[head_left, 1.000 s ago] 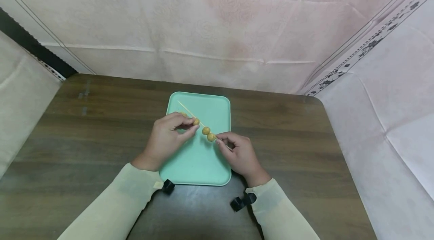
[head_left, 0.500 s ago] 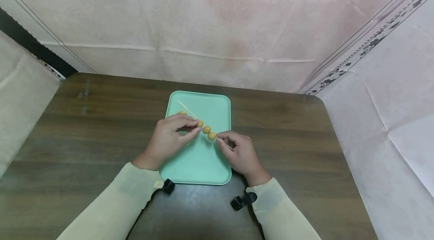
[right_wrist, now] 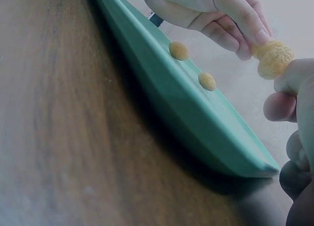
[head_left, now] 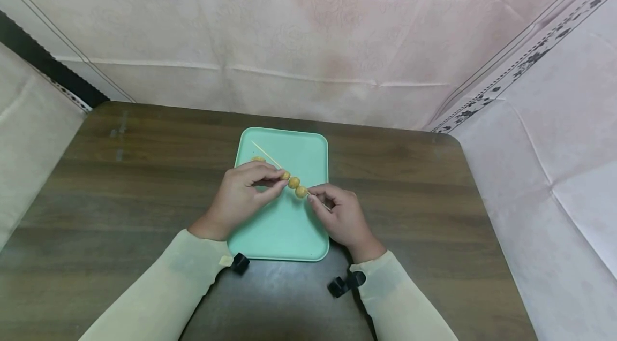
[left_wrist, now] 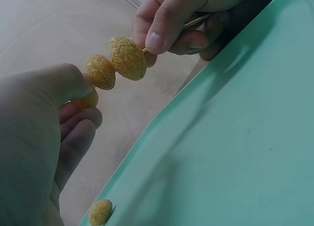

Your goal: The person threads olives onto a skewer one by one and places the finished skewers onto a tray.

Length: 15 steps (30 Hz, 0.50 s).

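My right hand (head_left: 346, 218) pinches the lower end of a thin wooden skewer (head_left: 265, 151) between thumb and fingertips. Two wrinkled golden balls, perhaps fried fish balls, are threaded near that grip: a larger ball (left_wrist: 127, 58) by the right fingertips and a smaller ball (left_wrist: 101, 72) against it. A third ball (left_wrist: 87, 99) on the skewer is pinched by my left hand (head_left: 241, 194), whose thumb and fingers partly hide it. The skewer's bare end points up and left, over a mint-green tray (head_left: 284, 234).
In the right wrist view, two loose balls lie on the tray, one ball (right_wrist: 178, 51) farther from a second ball (right_wrist: 207, 81). Beneath the tray is a brown wooden table (head_left: 409, 186). Pale patterned cloth (head_left: 308, 36) hangs behind it and at both sides.
My left hand has slid the third ball down the skewer, rightward, until it sits close to the other two. My right hand keeps its grip in nearly the same place.
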Each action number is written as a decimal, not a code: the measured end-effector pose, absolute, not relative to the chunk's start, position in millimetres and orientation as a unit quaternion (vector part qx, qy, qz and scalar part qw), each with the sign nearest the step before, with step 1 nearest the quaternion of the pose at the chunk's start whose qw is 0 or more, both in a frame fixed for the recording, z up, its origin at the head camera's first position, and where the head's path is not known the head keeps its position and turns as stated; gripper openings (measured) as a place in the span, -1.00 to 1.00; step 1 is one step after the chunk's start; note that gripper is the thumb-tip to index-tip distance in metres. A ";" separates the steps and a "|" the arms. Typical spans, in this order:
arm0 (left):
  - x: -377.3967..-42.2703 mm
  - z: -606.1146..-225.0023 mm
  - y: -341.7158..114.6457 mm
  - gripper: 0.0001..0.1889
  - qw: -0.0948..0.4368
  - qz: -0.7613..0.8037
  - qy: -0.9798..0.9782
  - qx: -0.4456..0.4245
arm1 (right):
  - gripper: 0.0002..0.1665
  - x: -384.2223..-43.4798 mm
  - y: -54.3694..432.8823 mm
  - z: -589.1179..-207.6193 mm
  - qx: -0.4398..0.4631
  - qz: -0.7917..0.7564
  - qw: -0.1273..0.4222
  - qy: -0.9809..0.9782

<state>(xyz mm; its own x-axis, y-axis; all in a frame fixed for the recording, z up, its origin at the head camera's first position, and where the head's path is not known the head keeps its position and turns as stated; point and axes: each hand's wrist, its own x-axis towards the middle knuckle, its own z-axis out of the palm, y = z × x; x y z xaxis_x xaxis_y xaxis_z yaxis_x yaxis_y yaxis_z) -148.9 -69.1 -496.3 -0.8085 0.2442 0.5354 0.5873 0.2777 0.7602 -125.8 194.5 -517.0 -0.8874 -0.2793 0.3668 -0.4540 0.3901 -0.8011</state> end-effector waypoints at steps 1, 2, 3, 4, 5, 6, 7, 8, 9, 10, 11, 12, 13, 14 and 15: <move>-148.9 -496.2 -69.0 -0.71 0.159 -0.537 -0.785 -0.265 | -0.89 -125.9 194.6 -517.0 0.221 0.506 0.087 -0.829; -148.7 -496.2 -68.6 -0.70 0.159 -0.535 -0.786 -0.266 | -0.90 -126.2 194.6 -517.1 0.220 0.507 0.088 -0.829; -148.5 -496.1 -68.5 -0.70 0.159 -0.531 -0.788 -0.267 | -0.90 -126.3 194.6 -517.1 0.218 0.507 0.089 -0.829; -148.3 -496.2 -68.2 -0.71 0.158 -0.526 -0.792 -0.267 | -0.91 -126.5 194.6 -517.4 0.215 0.507 0.090 -0.830; -148.2 -496.5 -68.1 -0.71 0.158 -0.520 -0.796 -0.267 | -0.92 -126.7 194.7 -517.4 0.210 0.508 0.091 -0.831; -148.0 -496.3 -68.0 -0.70 0.158 -0.514 -0.800 -0.268 | -0.92 -126.9 194.8 -517.3 0.204 0.510 0.091 -0.831; -147.8 -495.9 -68.0 -0.71 0.158 -0.507 -0.804 -0.267 | -0.92 -127.1 194.8 -517.1 0.198 0.510 0.092 -0.832; -147.6 -495.8 -68.0 -0.72 0.158 -0.500 -0.809 -0.266 | -0.93 -127.4 194.9 -517.0 0.192 0.510 0.092 -0.833; -147.7 -495.3 -68.3 -0.73 0.162 -0.493 -0.814 -0.261 | -0.93 -127.6 194.9 -516.9 0.187 0.509 0.092 -0.835; -147.8 -495.0 -68.6 -0.75 0.168 -0.489 -0.818 -0.252 | -0.93 -127.9 195.1 -516.8 0.182 0.508 0.091 -0.837; -148.3 -494.7 -69.3 -0.77 0.175 -0.488 -0.821 -0.239 | -0.93 -128.1 195.2 -516.8 0.179 0.507 0.090 -0.838; -148.8 -493.5 -70.2 -0.78 0.182 -0.487 -0.824 -0.224 | -0.93 -128.6 195.4 -517.0 0.177 0.506 0.089 -0.840; -149.7 -492.6 -71.4 -0.80 0.189 -0.488 -0.827 -0.206 | -0.93 -129.1 195.5 -517.1 0.175 0.504 0.089 -0.841; -150.8 -491.7 -72.8 -0.81 0.196 -0.493 -0.826 -0.189 | -0.93 -129.5 195.7 -517.2 0.174 0.502 0.089 -0.843; -152.3 -490.6 -74.4 -0.83 0.202 -0.499 -0.826 -0.169 | -0.92 -130.0 195.9 -517.1 0.172 0.500 0.090 -0.844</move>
